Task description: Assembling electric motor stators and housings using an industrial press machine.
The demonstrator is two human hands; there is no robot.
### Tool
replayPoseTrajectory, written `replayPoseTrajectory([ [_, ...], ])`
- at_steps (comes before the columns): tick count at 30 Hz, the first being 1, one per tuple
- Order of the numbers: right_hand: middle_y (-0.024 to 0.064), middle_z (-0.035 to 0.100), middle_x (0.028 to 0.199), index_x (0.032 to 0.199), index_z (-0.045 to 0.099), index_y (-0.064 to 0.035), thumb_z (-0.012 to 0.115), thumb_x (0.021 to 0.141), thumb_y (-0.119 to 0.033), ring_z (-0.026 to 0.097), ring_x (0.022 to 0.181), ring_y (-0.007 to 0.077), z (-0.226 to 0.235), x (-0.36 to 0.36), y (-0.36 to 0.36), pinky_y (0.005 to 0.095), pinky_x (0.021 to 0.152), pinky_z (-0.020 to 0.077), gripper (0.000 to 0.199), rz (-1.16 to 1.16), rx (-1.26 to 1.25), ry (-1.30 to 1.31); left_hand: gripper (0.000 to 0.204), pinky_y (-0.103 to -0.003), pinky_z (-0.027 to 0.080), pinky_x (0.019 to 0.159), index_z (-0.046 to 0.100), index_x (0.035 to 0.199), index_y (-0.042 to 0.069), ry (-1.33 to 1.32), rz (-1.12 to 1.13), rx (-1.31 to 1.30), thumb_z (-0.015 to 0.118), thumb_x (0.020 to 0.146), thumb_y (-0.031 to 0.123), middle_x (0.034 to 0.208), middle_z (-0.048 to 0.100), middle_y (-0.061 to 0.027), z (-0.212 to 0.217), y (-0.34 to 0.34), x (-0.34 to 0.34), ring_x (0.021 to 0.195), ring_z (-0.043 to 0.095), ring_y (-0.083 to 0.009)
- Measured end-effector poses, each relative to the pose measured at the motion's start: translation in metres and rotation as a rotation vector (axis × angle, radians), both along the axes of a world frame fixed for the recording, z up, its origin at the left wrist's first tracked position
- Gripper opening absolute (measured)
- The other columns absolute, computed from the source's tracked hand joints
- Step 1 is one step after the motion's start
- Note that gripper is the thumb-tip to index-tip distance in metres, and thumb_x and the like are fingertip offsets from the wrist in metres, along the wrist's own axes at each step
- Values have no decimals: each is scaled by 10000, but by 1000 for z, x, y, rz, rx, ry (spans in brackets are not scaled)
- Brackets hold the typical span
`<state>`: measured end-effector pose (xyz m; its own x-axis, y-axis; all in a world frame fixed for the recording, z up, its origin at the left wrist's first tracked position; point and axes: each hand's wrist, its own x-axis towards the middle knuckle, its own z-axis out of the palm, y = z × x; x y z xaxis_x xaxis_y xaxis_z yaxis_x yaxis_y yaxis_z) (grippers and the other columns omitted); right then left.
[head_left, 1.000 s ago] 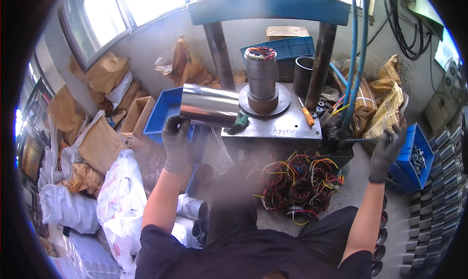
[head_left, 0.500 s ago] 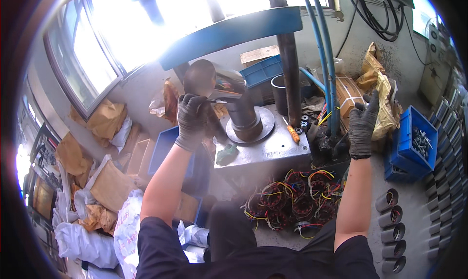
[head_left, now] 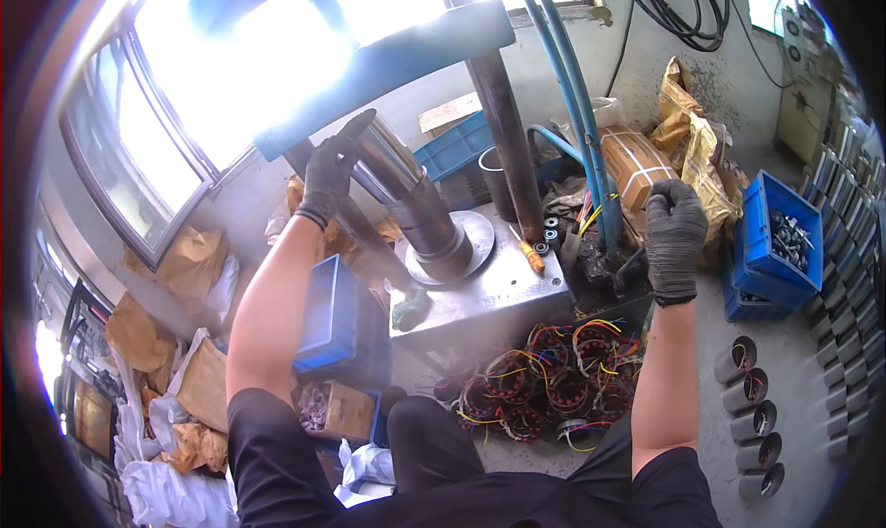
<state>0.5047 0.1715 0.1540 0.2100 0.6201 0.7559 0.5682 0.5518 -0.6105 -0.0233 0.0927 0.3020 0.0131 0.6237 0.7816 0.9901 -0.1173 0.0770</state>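
The left hand (head_left: 329,173), gloved and raised with the forearm nearly upright, wraps its fingers around the top of a shiny steel sleeve (head_left: 388,163). The sleeve sits over the dark mandrel (head_left: 434,228) on the press counter (head_left: 498,297), its long axis tilted, upper end leaning left toward the blue crossbeam (head_left: 388,66) just above. A steel column (head_left: 508,140) stands close on the right, leaving little side room. Farther right, the gloved right hand (head_left: 674,233) is curled shut around a lever I cannot see clearly, beside blue hoses (head_left: 577,113).
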Motion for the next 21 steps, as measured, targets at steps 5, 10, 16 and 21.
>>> replayPoseTrajectory([
  [5, 199, 737, 936, 986, 749, -25, 687, 893, -130, 732, 888, 367, 26, 14, -36, 452, 842, 576, 154, 59, -202, -71, 154, -377, 531, 902, 689, 1086, 41, -139, -1, -179, 686, 961, 130, 1065, 712, -138, 10, 31, -8, 982, 666, -318],
  [10, 204, 743, 929, 998, 750, -13, 687, 893, -150, 737, 873, 370, 30, 22, -45, 452, 833, 578, 183, 142, -226, -157, 199, -340, 510, 966, 678, 1133, 12, -258, 10, -344, 656, 958, 105, 1120, 691, -103, 34, 30, 18, 1065, 653, -237],
  [16, 207, 740, 924, 982, 743, -11, 673, 904, -142, 730, 888, 378, 34, 17, -51, 453, 833, 567, 168, 248, -265, -147, 220, -349, 522, 940, 670, 1160, 8, -129, 7, -283, 667, 973, 123, 1117, 705, -103, 23, 27, 4, 1009, 660, -247],
  [21, 203, 737, 938, 1024, 731, 6, 675, 917, -110, 729, 890, 339, 31, 18, -50, 422, 833, 567, 168, 270, -286, -212, 251, -404, 522, 949, 662, 1193, 39, -169, 11, -252, 677, 977, 166, 1145, 698, -153, 12, 38, -30, 1046, 663, -304],
])
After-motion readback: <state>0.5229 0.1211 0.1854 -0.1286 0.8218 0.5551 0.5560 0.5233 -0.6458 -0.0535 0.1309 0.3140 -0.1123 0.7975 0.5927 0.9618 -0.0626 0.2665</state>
